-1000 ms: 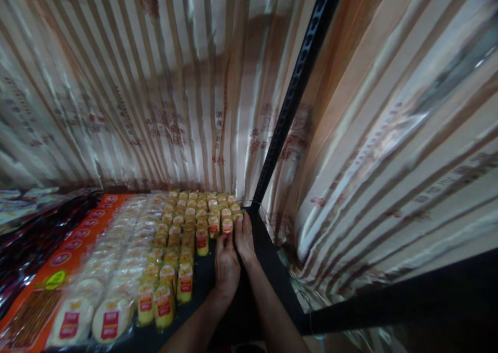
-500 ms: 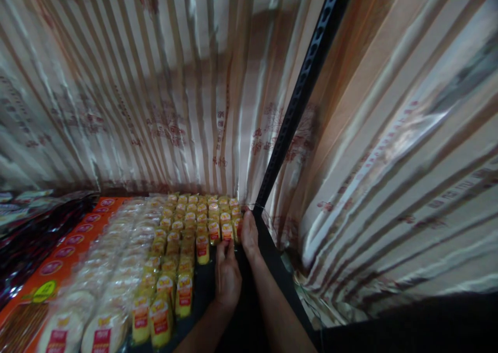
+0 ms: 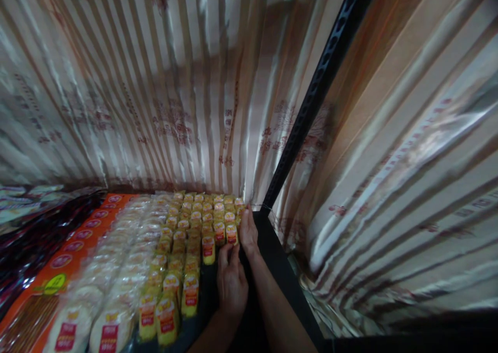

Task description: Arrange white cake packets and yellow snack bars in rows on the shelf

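Small yellow-wrapped packets with red labels (image 3: 208,246) stand in several tight rows on a black shelf (image 3: 259,270). My left hand (image 3: 232,280) is in front of the rightmost rows, fingers stretched forward and fingertips touching the lower front of a yellow packet (image 3: 231,233). My right hand (image 3: 249,231) lies flat along the right side of the packets, its fingers extended toward the back wall. Neither hand is wrapped around a packet. The hands partly hide the rightmost packets.
Clear-wrapped round pale cakes (image 3: 111,329) stand in rows left of the yellow packets. Farther left lie an orange printed box (image 3: 60,262) and dark shiny packages (image 3: 39,239). A black slotted post (image 3: 307,109) rises at the shelf's back right corner, before printed pleated sheeting (image 3: 187,83).
The view has shifted slightly, so everything sits a little farther right. My right hand is closer against the packets' side. My left fingertips stay at the front packet.
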`<state>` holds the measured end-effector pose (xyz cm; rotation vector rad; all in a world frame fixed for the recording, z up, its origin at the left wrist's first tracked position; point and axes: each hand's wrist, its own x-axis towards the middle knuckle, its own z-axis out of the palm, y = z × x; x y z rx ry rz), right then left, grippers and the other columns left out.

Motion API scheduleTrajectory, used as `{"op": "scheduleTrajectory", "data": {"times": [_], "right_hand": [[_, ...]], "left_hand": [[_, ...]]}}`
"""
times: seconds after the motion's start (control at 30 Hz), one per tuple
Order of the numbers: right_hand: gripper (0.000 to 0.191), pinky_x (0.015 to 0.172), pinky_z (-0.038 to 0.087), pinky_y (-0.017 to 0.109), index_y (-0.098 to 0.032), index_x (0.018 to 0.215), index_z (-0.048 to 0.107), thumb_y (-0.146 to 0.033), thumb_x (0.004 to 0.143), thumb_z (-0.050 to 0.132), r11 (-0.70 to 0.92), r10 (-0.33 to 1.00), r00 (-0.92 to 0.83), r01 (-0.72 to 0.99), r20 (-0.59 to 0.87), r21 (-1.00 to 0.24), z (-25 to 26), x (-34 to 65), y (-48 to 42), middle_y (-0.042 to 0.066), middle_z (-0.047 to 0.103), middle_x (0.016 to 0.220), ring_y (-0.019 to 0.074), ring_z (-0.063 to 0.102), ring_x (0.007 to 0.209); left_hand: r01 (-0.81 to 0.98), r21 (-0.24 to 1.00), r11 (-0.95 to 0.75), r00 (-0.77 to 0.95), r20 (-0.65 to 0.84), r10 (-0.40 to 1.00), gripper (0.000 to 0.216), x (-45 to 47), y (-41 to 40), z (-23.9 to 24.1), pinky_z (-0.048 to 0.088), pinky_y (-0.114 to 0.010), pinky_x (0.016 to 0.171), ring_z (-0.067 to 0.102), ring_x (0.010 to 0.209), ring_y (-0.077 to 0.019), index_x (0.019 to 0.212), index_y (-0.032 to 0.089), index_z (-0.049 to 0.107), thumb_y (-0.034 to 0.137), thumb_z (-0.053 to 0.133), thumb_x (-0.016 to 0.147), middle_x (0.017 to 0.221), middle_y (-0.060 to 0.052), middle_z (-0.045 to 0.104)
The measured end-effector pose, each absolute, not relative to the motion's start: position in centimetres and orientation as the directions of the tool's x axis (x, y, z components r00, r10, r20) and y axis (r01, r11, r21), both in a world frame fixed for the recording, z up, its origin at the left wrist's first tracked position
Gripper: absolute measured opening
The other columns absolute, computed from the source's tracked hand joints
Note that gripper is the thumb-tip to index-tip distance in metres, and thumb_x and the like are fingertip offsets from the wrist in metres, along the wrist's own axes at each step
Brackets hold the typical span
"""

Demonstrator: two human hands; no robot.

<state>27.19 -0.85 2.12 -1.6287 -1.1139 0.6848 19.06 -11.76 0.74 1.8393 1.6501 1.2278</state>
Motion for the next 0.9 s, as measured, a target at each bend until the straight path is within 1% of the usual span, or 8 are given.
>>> {"op": "scheduleTrajectory", "data": {"times": [0.13, 0.23, 0.3, 0.43, 0.5, 0.57, 0.73, 0.9], "right_hand": [[0.072, 0.11, 0.019, 0.037, -0.011, 0.137, 0.034, -0.059, 0.086, 0.015, -0.082, 0.895, 0.44, 0.328, 0.075, -0.941, 2.2, 27.3, -0.7, 0.013, 0.035, 0.142, 0.0218, 0.029, 0.132], [0.072, 0.109, 0.021, 0.039, -0.012, 0.138, 0.032, -0.059, 0.086, 0.015, -0.115, 0.893, 0.445, 0.368, 0.067, -0.923, 2.0, 27.3, -0.7, 0.012, 0.037, 0.141, 0.0232, 0.032, 0.131], [0.072, 0.108, 0.023, 0.038, -0.01, 0.137, 0.033, -0.057, 0.087, 0.015, -0.102, 0.898, 0.43, 0.416, 0.097, -0.904, 1.8, 27.2, -0.6, 0.014, 0.04, 0.139, 0.0236, 0.034, 0.13], [0.069, 0.108, 0.025, 0.036, -0.011, 0.134, 0.04, -0.055, 0.088, 0.015, -0.072, 0.892, 0.43, 0.444, 0.142, -0.893, 1.3, 27.2, -0.5, 0.013, 0.045, 0.135, 0.0228, 0.039, 0.127], [0.068, 0.108, 0.025, 0.036, -0.011, 0.133, 0.04, -0.054, 0.088, 0.014, -0.078, 0.889, 0.437, 0.44, 0.137, -0.895, 1.1, 27.2, -0.4, 0.012, 0.045, 0.135, 0.0222, 0.039, 0.127], [0.067, 0.108, 0.025, 0.036, -0.011, 0.134, 0.04, -0.054, 0.088, 0.014, -0.079, 0.885, 0.444, 0.444, 0.143, -0.893, 1.0, 27.2, -0.3, 0.012, 0.045, 0.136, 0.0222, 0.038, 0.127], [0.064, 0.106, 0.027, 0.036, -0.011, 0.131, 0.043, -0.05, 0.09, 0.013, -0.004, 0.893, 0.395, 0.49, 0.218, -0.872, 1.1, 27.1, -0.3, 0.012, 0.05, 0.132, 0.0218, 0.042, 0.124], [0.061, 0.105, 0.028, 0.036, -0.012, 0.129, 0.046, -0.048, 0.09, 0.014, 0.031, 0.88, 0.398, 0.493, 0.257, -0.869, 1.4, 26.9, -0.6, 0.012, 0.051, 0.13, 0.0212, 0.044, 0.122]], "left_hand": [[0.607, 0.786, -0.115, -0.239, 0.318, 0.917, 0.039, 18.9, -13.3, 1.1, 0.044, -0.032, 0.097, 0.049, 0.114, -0.0188, 0.117, 0.014, 0.055, 0.015, 0.033, 0.085, 0.118, -0.012, 0.051], [0.606, 0.794, -0.056, -0.278, 0.277, 0.92, 0.039, 18.7, -13.4, 1.2, 0.044, -0.032, 0.096, 0.049, 0.116, -0.0197, 0.119, 0.012, 0.053, 0.016, 0.033, 0.086, 0.122, -0.014, 0.051], [0.603, 0.797, -0.026, -0.29, 0.25, 0.924, 0.04, 18.4, -13.0, 1.4, 0.044, -0.033, 0.096, 0.048, 0.117, -0.02, 0.121, 0.012, 0.052, 0.017, 0.032, 0.086, 0.123, -0.014, 0.051], [0.596, 0.801, -0.06, -0.26, 0.264, 0.929, 0.042, 18.2, -12.2, 2.4, 0.04, -0.034, 0.101, 0.045, 0.121, -0.0194, 0.122, 0.012, 0.05, 0.017, 0.031, 0.086, 0.126, -0.014, 0.05], [0.597, 0.795, -0.11, -0.219, 0.293, 0.93, 0.042, 18.2, -11.8, 2.8, 0.037, -0.034, 0.104, 0.043, 0.123, -0.0187, 0.121, 0.013, 0.052, 0.016, 0.031, 0.086, 0.127, -0.013, 0.05], [0.597, 0.794, -0.112, -0.209, 0.289, 0.934, 0.041, 18.1, -11.2, 3.0, 0.036, -0.035, 0.105, 0.044, 0.123, -0.0191, 0.119, 0.013, 0.054, 0.014, 0.031, 0.084, 0.126, -0.012, 0.051], [0.597, 0.799, -0.075, -0.221, 0.253, 0.942, 0.043, 18.0, -9.4, 2.5, 0.035, -0.041, 0.104, 0.043, 0.122, -0.0228, 0.12, 0.008, 0.052, 0.011, 0.032, 0.081, 0.126, -0.016, 0.052], [0.613, 0.775, -0.152, -0.149, 0.303, 0.941, 0.043, 17.6, -9.7, 3.0, 0.04, -0.042, 0.099, 0.047, 0.118, -0.023, 0.117, 0.013, 0.055, 0.009, 0.034, 0.079, 0.121, -0.013, 0.054]]}}
